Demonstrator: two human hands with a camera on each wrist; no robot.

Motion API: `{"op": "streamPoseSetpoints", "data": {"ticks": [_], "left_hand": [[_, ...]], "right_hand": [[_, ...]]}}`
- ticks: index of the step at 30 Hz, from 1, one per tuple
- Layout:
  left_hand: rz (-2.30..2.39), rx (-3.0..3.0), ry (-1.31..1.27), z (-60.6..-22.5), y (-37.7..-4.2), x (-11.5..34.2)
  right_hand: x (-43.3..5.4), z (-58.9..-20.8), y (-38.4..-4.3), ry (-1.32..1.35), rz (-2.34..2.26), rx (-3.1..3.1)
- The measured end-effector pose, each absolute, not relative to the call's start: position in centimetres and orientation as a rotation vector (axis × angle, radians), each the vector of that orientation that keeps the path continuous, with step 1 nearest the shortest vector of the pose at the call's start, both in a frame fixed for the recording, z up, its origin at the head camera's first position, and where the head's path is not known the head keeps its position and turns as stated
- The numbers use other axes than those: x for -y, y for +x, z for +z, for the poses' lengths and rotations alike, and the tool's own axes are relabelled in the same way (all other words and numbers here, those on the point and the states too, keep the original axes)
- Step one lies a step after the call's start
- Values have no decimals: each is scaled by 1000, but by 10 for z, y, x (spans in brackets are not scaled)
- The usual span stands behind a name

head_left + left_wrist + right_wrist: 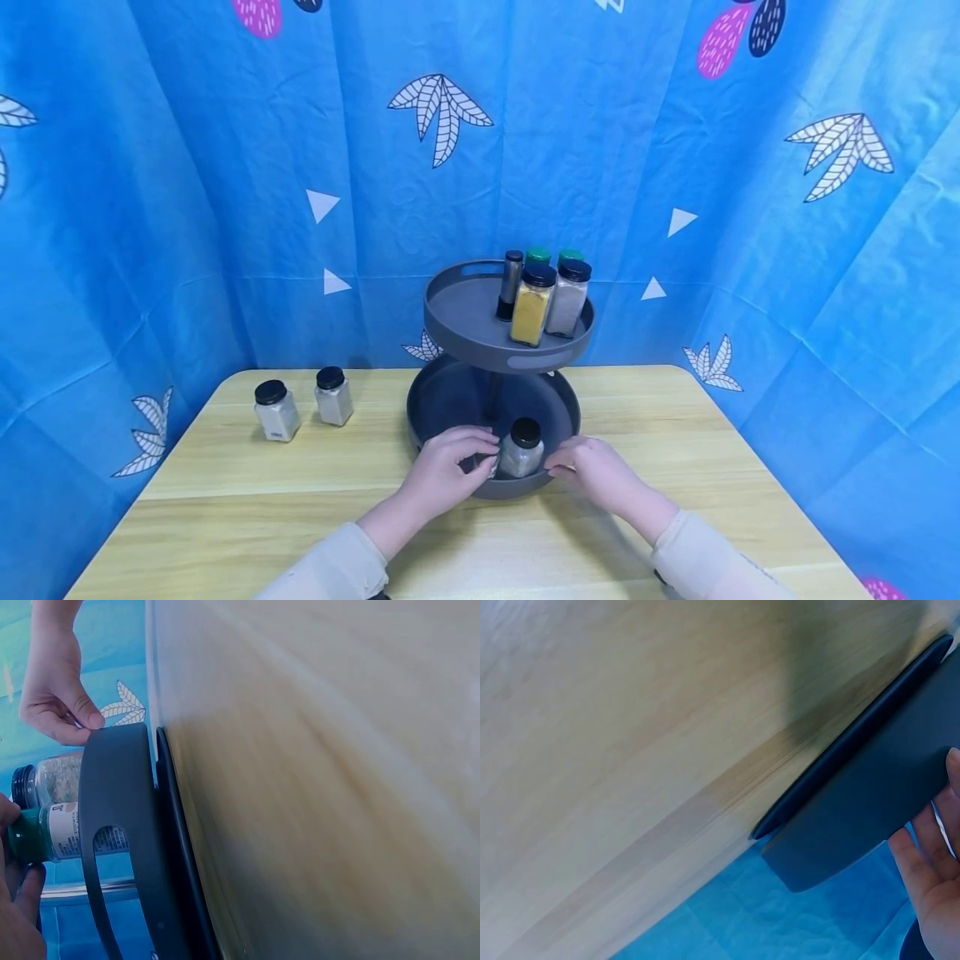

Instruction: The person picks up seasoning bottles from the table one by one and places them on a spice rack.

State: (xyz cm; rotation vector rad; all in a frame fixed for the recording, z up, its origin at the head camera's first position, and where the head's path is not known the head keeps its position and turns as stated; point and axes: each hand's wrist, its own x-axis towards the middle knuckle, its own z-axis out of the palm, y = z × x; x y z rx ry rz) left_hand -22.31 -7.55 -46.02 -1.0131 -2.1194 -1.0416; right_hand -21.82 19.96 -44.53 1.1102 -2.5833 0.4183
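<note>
A round dark grey two-tier turntable stand has its lower tray (435, 392) in front of me. My left hand (453, 465) reaches over the front rim and grips a spice jar (66, 829) by its green cap. In the head view that jar is mostly hidden by the hand; in the left wrist view it stands in the tray behind the slotted rim. Right beside it is a clear jar with a black cap (522, 450). My right hand (591, 471) holds the front right of the tray's rim, its fingertips against the wall (855, 780).
The upper tray (457, 321) overhangs the lower one, carrying a yellow spice jar (532, 308), a greyish jar (567, 304), a slim dark bottle (509, 287) and green-capped jars behind. Two black-capped white jars (277, 412) (333, 400) stand on the wooden table (225, 521) at left.
</note>
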Motion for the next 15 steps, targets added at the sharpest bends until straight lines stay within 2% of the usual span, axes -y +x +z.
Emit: {"op": "streamPoseSetpoints", "data": {"ticks": [15], "left_hand": [[-1024,2106,-1035,-460,-224,76]], "right_hand": [[-199,-443,-219,1095,407,2612]]}}
